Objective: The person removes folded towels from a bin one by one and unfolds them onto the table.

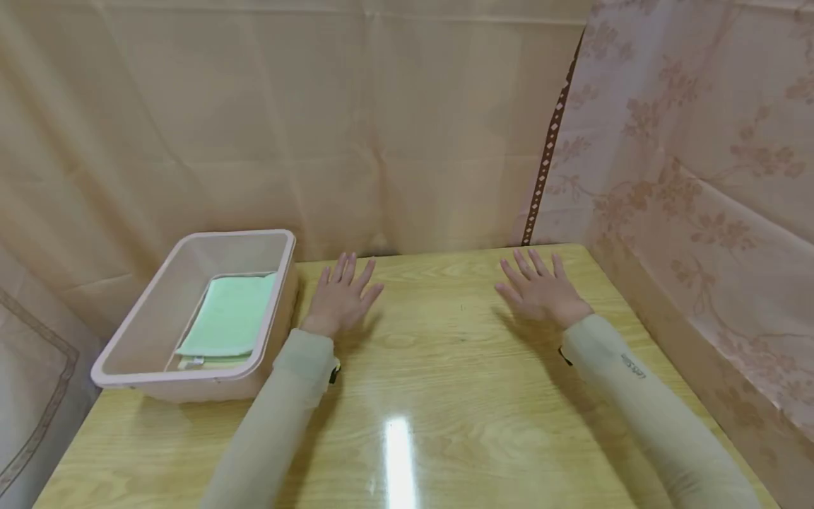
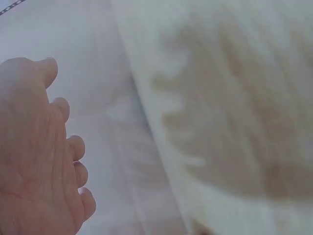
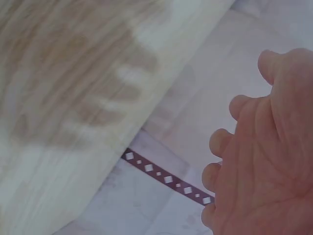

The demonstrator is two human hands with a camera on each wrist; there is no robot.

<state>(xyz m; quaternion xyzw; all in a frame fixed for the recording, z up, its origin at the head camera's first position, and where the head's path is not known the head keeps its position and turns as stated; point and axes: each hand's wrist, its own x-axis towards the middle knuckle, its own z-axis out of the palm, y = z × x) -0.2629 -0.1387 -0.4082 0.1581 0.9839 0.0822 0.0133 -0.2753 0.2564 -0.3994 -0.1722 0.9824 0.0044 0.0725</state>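
Observation:
Both hands are held palm down over the wooden table, fingers spread and straight, with nothing in them. My left hand [image 1: 339,300] is just right of a pale pink plastic basin [image 1: 289,311]. Inside that basin lies a folded light green cloth [image 1: 230,314], with a small white tag at its near edge. Over the right part of the table is my right hand [image 1: 540,291]. In the left wrist view the palm [image 2: 34,156] faces the camera, and the right wrist view likewise shows a bare palm [image 3: 266,166]. Each hand casts a shadow on the wood.
The wooden table [image 1: 458,396] runs back to a beige curtain [image 1: 331,127]. A floral curtain [image 1: 712,177] hangs along the right side, with a brown patterned trim [image 1: 552,141] where the two meet. Another trimmed cloth [image 1: 38,382] hangs at the left.

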